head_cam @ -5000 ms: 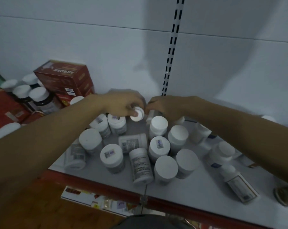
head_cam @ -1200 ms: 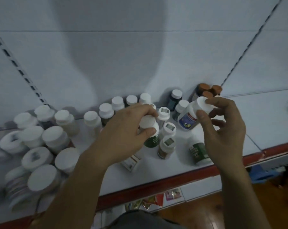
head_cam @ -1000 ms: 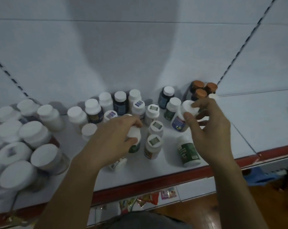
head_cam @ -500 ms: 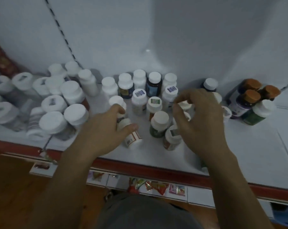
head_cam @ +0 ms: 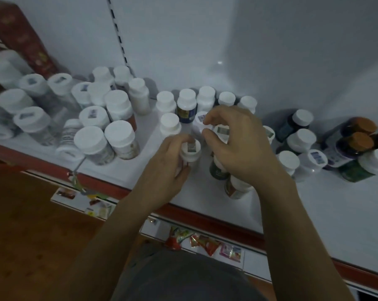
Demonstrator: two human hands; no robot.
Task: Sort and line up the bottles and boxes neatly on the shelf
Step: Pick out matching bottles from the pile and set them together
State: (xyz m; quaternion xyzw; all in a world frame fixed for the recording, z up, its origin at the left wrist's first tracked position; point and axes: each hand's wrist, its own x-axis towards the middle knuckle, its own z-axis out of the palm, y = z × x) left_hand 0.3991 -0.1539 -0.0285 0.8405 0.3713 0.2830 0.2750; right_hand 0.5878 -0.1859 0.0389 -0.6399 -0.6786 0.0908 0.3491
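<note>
The left hand (head_cam: 164, 168) is gripping a small white-capped bottle (head_cam: 190, 149), fingers wrapped round its body, just inside the front edge of the shelf (head_cam: 335, 209), near its middle. The right hand (head_cam: 238, 144) is hovering just beside it, fingers curled, thumb and forefinger tips lying at the cap of a second bottle (head_cam: 198, 123); whether they are pinching it cannot be told. A row (head_cam: 187, 98) of small bottles is standing along the back edge. Big bottles (head_cam: 118, 132) are crowding the left end beside a red box (head_cam: 20, 38); brown-capped bottles (head_cam: 359, 141) are sitting toward the right end.
</note>
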